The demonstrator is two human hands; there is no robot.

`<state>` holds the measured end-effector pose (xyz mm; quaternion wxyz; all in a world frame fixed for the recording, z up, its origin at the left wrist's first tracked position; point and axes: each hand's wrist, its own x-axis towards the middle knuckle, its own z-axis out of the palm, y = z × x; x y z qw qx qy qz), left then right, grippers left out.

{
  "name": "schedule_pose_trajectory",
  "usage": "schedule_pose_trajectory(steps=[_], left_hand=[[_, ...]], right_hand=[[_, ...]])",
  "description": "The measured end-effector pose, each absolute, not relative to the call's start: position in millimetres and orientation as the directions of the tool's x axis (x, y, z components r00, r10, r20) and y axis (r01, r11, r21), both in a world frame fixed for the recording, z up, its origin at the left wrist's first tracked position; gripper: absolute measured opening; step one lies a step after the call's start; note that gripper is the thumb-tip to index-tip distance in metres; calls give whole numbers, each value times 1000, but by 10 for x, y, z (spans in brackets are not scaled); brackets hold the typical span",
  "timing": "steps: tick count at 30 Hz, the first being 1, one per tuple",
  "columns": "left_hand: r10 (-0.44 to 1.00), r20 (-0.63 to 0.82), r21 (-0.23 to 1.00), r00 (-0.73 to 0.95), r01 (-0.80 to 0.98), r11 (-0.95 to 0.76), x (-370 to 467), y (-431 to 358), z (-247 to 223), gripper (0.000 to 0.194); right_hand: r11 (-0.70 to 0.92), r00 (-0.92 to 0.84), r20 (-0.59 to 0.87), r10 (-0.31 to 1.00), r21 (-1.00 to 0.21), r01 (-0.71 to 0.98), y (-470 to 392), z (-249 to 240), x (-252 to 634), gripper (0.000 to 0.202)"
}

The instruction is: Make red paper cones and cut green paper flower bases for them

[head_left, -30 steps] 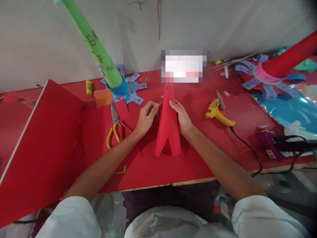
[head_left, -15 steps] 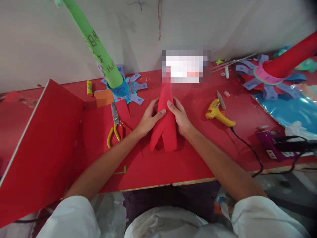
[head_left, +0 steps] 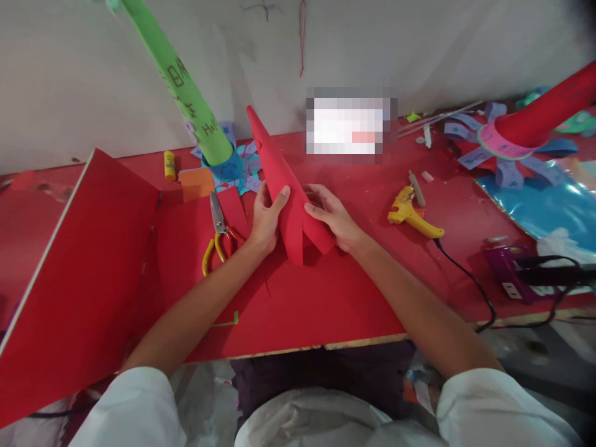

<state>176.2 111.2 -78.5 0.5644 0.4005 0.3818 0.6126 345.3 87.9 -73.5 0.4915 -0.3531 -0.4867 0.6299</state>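
The red cone (head_left: 293, 214) is grasped from both sides, its left flank pressed by the thumb of the left hand (head_left: 267, 222) and its right by that of the right hand (head_left: 339, 222); the other fingers are partly hidden. Its tip, which was pointed near twelve half a second ago, has been swung toward eleven o'clock. Scissors (head_left: 217, 214) are seen at nine o'clock from the left hand, the yellow glue gun (head_left: 410, 214) at three from the right. Between ten and eleven from the cone, a green tube (head_left: 200, 118) is seen.
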Motion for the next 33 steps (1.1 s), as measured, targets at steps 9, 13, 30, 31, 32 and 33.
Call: schedule_pose_trajectory(steps=[9, 13, 30, 31, 32, 33], left_hand=[[937, 145, 904, -319, -342, -257, 1789, 1048, -773, 49], [851, 404, 884, -336, -96, -457, 1702, 1053, -532, 44], [599, 188, 422, 778, 487, -765, 1133, 941, 67, 61], [607, 163, 420, 778, 502, -756, 1129, 948, 61, 63], [617, 143, 422, 774, 516, -745, 1124, 958, 64, 67], [629, 130, 428, 766, 529, -733, 1121, 968, 74, 71]], right_hand=[[-73, -246, -12, 969, -968, -242, 938, -766, 3522, 52], [-60, -225, -9, 974, -973, -221, 958, -749, 3569, 49], [-9, -555, 54, 830, -994, -111, 931, -562, 3742, 48], [-36, -567, 44, 823, -991, -130, 908, -527, 3746, 49], [-61, -562, 39, 826, -986, -157, 887, -493, 3751, 50], [-77, -543, 39, 839, -979, -190, 870, -467, 3757, 52]])
